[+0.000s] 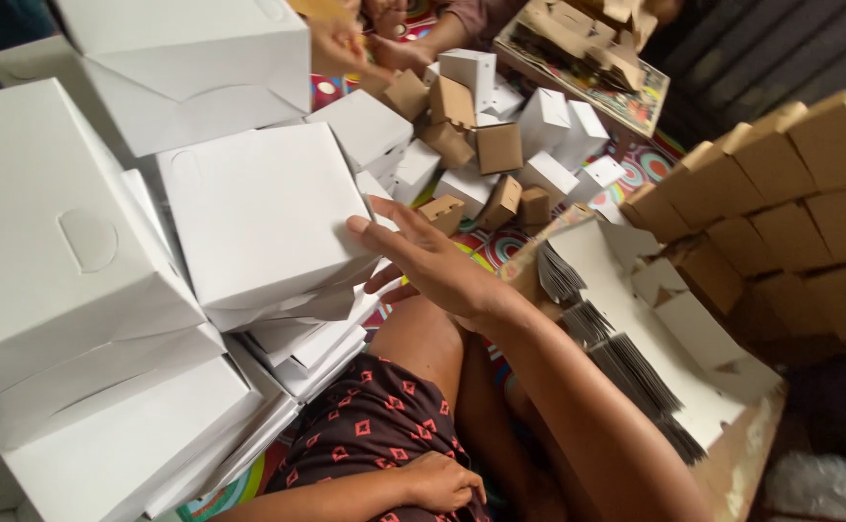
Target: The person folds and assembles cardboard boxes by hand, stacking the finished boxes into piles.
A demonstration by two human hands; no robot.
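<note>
Fingers: right hand [433, 266] spread flat, fingertips [357, 225] touching the right edge of the folded white box [263, 213]; grasping nothing, only pressing or steadying it.
Left hand [439, 481]: resting loosely curled on the patterned shorts [370, 425], below the white box; holds nothing.
Landmark: the folded white box, topmost of a leaning heap, lid shut and tilted toward the camera.
Left of the box: larger white boxes [56, 251], assembled and stacked at angles.
Above the box: one more big white box [191, 68], tipped.
Beneath the box: flat white blanks [307, 343], not yet folded, fanned out in a pile.
Upper right of the box: small white and brown boxes [486, 145], assembled, jumbled on the patterned mat [650, 164].
Further up from the box: another person's hands [384, 43] among the small boxes, beside a tray of brown pieces [587, 48].
Right of the box: stack of flat card blanks [616, 338] seen edge-on, on a board.
Far right of the box: wall of brown boxes [781, 203], stacked in rows.
Progress, judged: many boxes folded and piled; sizeable stacks of flat blanks on both sides remain unfolded, so work looks part done.
</note>
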